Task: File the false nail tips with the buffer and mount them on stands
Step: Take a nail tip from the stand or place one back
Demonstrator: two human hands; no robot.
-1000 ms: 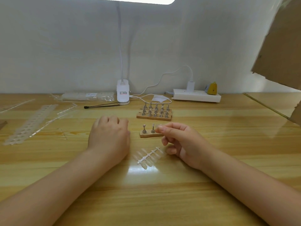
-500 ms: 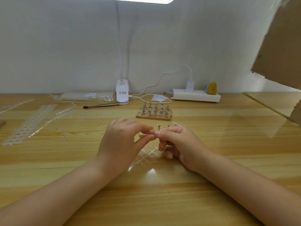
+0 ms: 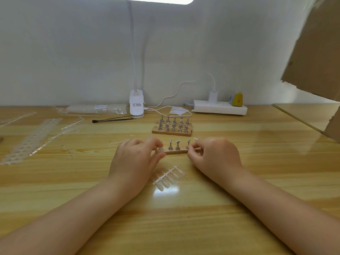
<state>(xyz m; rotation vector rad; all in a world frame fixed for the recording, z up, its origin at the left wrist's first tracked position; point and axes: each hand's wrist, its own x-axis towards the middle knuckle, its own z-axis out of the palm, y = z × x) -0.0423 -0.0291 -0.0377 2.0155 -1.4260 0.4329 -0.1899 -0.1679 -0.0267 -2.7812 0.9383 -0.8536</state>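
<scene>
On a wooden table, the left hand and right hand pinch opposite ends of a small wooden strip bearing metal stands. Just near of it lies a clear sprue of nail tips. Farther off sits a fuller rack, then a lamp base and power strip by the wall.

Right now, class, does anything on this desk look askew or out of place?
The sprue of nail tips lies diagonally near the desk edge, unlike the squared stand blocks. Clear plastic strips are scattered at the left. Nothing looks spilled or broken.
</scene>
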